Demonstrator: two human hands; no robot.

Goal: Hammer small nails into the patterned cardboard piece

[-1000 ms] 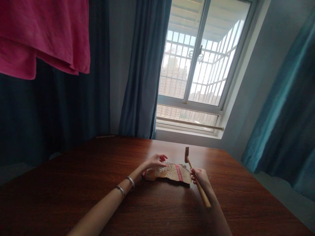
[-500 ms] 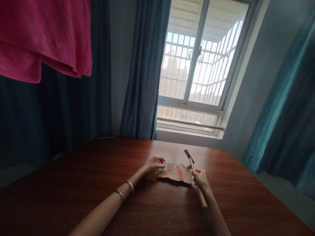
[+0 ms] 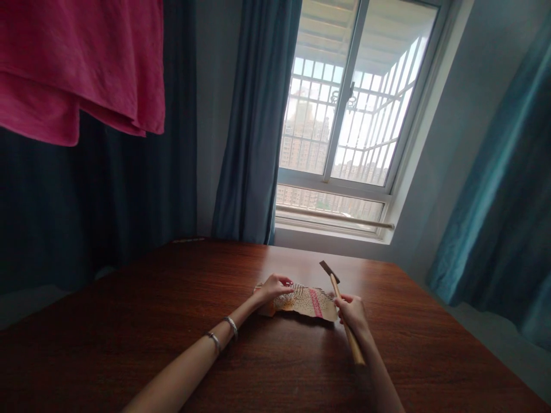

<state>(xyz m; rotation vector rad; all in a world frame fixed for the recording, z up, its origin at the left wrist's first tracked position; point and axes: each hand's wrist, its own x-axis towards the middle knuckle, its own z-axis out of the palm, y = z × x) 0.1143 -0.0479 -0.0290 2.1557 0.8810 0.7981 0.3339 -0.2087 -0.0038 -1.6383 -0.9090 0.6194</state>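
on the reddish-brown table [image 3: 275, 367] in front of us lies a tan piece of cardboard [image 3: 303, 304], which carries what is set into it: thin, nail-like pins [image 3: 297, 289] stand in short rows along its far edge, many dark specks dot its face, and a pink strip [image 3: 315, 302] crosses it toward our right. its near edge is ragged and lifts a little, with shadow below. our left hand [image 3: 272, 288] is over the left part of the cardboard, thumb and forefinger drawn near each other beside the pins; we cannot tell whether they pinch one. our right hand [image 3: 352, 312] has its fingers clamped around the wooden handle of a hammer [image 3: 352, 342], just beyond the cardboard's right end. the hammer's head [image 3: 329, 272] points away from us, past the far edge and apart from the pins in this view, though its height above the table is hard to judge. compared with one second ago, the head has turned: it looked nearly upright then, and now it slants down to the right. our left thumb and fingertips were wider apart then and are closer now. the cardboard lies in nearly the same place, and our right hand keeps its grip on the handle.
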